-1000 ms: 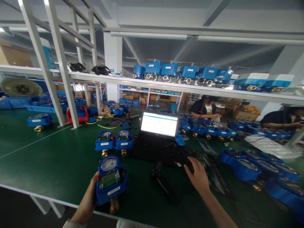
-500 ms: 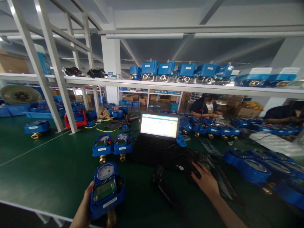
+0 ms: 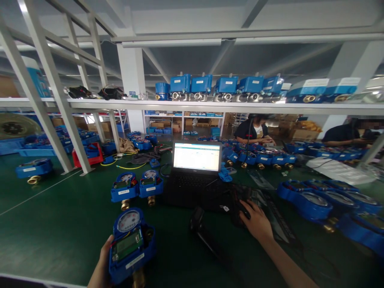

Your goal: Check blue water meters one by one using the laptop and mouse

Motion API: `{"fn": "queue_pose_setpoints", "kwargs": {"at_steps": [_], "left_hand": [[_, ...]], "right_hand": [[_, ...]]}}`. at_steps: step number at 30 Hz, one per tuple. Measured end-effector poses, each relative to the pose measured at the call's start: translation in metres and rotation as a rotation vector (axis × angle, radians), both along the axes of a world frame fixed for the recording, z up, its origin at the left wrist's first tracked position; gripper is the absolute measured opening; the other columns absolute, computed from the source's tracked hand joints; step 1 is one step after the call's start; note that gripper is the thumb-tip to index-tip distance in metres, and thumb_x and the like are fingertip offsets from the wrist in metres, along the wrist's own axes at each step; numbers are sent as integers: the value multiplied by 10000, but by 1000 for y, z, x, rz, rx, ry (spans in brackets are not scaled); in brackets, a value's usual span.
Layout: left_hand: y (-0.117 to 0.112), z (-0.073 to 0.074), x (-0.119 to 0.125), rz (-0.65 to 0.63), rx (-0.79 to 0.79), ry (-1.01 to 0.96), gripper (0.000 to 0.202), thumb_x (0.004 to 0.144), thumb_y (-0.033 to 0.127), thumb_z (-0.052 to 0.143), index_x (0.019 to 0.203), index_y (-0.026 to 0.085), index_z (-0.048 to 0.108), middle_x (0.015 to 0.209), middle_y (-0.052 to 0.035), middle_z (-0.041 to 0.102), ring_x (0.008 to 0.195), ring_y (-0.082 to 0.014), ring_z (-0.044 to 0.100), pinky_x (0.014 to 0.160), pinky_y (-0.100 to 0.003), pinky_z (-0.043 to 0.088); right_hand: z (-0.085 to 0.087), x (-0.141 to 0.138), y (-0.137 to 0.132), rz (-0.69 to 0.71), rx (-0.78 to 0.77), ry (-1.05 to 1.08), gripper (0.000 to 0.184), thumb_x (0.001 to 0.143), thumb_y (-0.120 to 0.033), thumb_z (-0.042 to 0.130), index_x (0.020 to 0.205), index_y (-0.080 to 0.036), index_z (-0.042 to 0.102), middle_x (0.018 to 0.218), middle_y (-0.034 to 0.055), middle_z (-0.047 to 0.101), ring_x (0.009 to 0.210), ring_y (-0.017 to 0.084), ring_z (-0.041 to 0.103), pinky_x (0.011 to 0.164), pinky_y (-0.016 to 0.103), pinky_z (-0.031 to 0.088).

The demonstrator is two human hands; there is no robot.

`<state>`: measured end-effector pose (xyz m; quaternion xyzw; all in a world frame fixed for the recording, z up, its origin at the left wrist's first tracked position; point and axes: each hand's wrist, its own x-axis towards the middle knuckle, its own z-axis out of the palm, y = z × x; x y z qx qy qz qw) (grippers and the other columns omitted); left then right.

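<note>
At the near left, my left hand (image 3: 103, 260) is closed on the side of a blue water meter (image 3: 129, 242) with a round dial, a small display and a brass pipe end. Most of its fingers are hidden behind the meter. My right hand (image 3: 257, 223) rests over a black computer mouse (image 3: 245, 211), fingers curved round it. Left of the mouse stands an open laptop (image 3: 196, 158) with a lit screen, its text too small to read. A black handheld scanner (image 3: 205, 236) lies on the green table between my hands. Two more water meters (image 3: 124, 189) sit just beyond the held one.
Several blue meters (image 3: 315, 204) are grouped at the right. A shelf (image 3: 192, 106) carrying blue units crosses above the table, held by white posts (image 3: 57, 88) on the left. A red bin (image 3: 99, 158) stands by the posts. Two people (image 3: 255, 130) sit across the table.
The camera has turned slightly to the right, so most things appear further left. Both hands keep their hold, with little visible movement of the meter or mouse.
</note>
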<state>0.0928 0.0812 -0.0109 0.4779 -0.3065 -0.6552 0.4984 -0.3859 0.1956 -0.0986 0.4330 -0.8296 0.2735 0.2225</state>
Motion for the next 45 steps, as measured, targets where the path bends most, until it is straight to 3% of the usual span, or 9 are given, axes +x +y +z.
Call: {"fn": "queue_pose_setpoints", "kwargs": {"at_steps": [6, 15, 21, 25, 34, 42, 45], "left_hand": [[4, 4, -2, -7, -5, 18, 737, 918, 321, 588, 1538, 201, 209, 1087, -150, 753, 796, -294, 760, 781, -457, 603], [6, 9, -8, -11, -47, -68, 649, 957, 261, 498, 1509, 37, 241, 739, -122, 777, 669, -288, 755, 683, -397, 610], [5, 7, -6, 5, -13, -52, 694, 931, 294, 553, 1530, 147, 234, 952, -143, 782, 775, -304, 762, 756, -453, 609], [5, 7, -5, -1, 10, 0, 724, 921, 307, 576, 1533, 149, 223, 1045, -163, 764, 829, -310, 758, 782, -456, 607], [5, 5, -5, 19, -2, -59, 652, 933, 335, 553, 1515, 192, 298, 1056, -173, 753, 804, -321, 758, 777, -485, 599], [4, 8, -4, 52, -43, -114, 767, 907, 264, 596, 1546, 188, 178, 1006, -140, 775, 698, -286, 761, 799, -472, 598], [3, 6, -5, 19, -18, -64, 709, 923, 293, 568, 1528, 128, 236, 905, -147, 786, 742, -310, 761, 752, -454, 610]], "right_hand": [[-1, -1, 0, 0, 0, 7, 461, 898, -351, 418, 1280, -183, 615, 1339, 128, 557, 1131, 312, 590, 978, 453, 490], [1, -1, 0, 17, 1, 14, 446, 898, -341, 409, 1260, -193, 624, 1320, 127, 571, 1106, 305, 601, 977, 464, 482], [-2, -1, 0, 18, -9, 5, 444, 897, -356, 410, 1262, -219, 622, 1323, 112, 568, 1117, 301, 596, 952, 465, 500], [-2, -1, 1, 26, -10, -1, 443, 887, -367, 431, 1268, -239, 618, 1332, 99, 567, 1098, 303, 604, 938, 472, 510], [-1, 0, 1, 30, -20, -9, 428, 878, -349, 450, 1253, -244, 628, 1331, 90, 571, 1099, 303, 602, 921, 471, 523], [-1, -1, 1, 37, -15, -1, 426, 890, -346, 438, 1256, -236, 625, 1313, 95, 582, 1089, 294, 610, 939, 466, 516], [-3, -3, 0, 36, -11, 3, 431, 884, -346, 445, 1262, -235, 619, 1315, 98, 577, 1117, 295, 599, 939, 462, 516]]}}
